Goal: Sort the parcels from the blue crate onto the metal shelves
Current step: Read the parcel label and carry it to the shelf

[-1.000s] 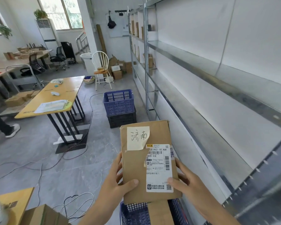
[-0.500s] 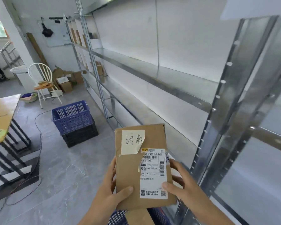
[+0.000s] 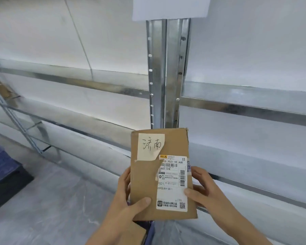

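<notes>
Person faces the shelves (image 3: 237, 105) head on, holding one parcel (image 3: 162, 174) upright in both hands, in front of the steel post (image 3: 166, 73) where two bays meet.

Left hand (image 3: 129, 207): thumb pressed flat on the parcel's front near its lower left corner, fingers (image 3: 125, 177) wrapped round the left edge to the back. Grasping the parcel.
Right hand (image 3: 201, 190): thumb on the lower right of the printed label (image 3: 173, 184), fingers behind the right edge. Also grasping the parcel.

Parcel is a brown cardboard box, tall side up. Handwritten note (image 3: 151, 146) stuck top left, its lower corner overlapping the shipping label. Top edge sits about level with the low shelf rail behind it; box touches no shelf.

Shelf levels in view ahead look bare. Far left, a cardboard box (image 3: 3, 90) sits on a shelf, blurred. Blue crate (image 3: 0, 161) on the floor (image 3: 51, 200) at left edge, on top of a dark one (image 3: 11, 181). Another crate's blue rim (image 3: 151, 230) shows just below the hands, with cardboard (image 3: 138, 228) in it.
</notes>
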`<move>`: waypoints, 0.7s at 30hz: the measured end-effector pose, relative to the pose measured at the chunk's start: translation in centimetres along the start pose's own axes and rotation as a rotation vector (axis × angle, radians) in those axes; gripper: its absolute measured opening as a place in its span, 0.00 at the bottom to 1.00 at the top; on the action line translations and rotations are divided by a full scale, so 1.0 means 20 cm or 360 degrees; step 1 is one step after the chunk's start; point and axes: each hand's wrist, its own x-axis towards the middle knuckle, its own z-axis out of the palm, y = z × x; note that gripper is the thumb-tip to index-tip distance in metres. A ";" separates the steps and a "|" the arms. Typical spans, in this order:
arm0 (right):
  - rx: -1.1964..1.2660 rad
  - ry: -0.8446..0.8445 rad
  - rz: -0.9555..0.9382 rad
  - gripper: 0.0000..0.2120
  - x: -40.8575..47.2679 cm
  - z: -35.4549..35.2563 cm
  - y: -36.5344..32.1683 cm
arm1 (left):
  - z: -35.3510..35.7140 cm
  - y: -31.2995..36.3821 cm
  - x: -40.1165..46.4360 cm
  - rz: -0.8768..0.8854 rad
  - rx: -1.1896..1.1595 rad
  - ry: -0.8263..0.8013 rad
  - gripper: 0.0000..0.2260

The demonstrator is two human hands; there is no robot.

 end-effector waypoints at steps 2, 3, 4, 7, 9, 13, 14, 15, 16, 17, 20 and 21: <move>0.0011 0.0125 -0.0037 0.29 -0.11 -0.09 0.00 | 0.10 0.02 0.01 -0.0008 0.0018 -0.0112 0.40; 0.0018 0.0194 -0.0047 0.29 -0.17 -0.14 -0.01 | 0.16 0.03 0.02 -0.0018 0.0017 -0.0162 0.40; 0.0024 0.0262 -0.0055 0.29 -0.22 -0.19 -0.01 | 0.22 0.05 0.03 -0.0025 0.0019 -0.0211 0.40; 0.0045 0.0457 -0.0087 0.30 -0.39 -0.33 -0.02 | 0.42 0.11 0.04 -0.0025 -0.0002 -0.0394 0.41; 0.0075 0.0573 -0.0122 0.30 -0.50 -0.44 -0.02 | 0.57 0.16 0.05 -0.0007 0.0013 -0.0522 0.40; 0.0152 0.0768 -0.0204 0.28 -0.75 -0.66 -0.03 | 0.91 0.24 0.02 0.0041 0.0067 -0.0758 0.40; 0.0164 0.0821 -0.0228 0.28 -0.82 -0.72 -0.03 | 1.01 0.25 0.00 0.0041 0.0069 -0.0813 0.41; 0.0177 0.0878 -0.0243 0.28 -0.89 -0.78 -0.03 | 1.10 0.26 -0.01 0.0043 0.0070 -0.0858 0.41; 0.0184 0.0935 -0.0254 0.28 -0.97 -0.84 -0.03 | 1.20 0.26 -0.03 0.0051 0.0068 -0.0900 0.40; 0.0188 0.0987 -0.0264 0.27 -1.05 -0.91 -0.03 | 1.30 0.27 -0.06 0.0053 0.0071 -0.0945 0.40; 0.0177 0.1137 -0.0305 0.24 -1.35 -1.14 -0.03 | 1.65 0.29 -0.18 0.0062 0.0075 -0.1074 0.41; 0.0167 0.1162 -0.0306 0.23 -1.40 -1.19 -0.03 | 1.71 0.30 -0.20 0.0062 0.0061 -0.1104 0.42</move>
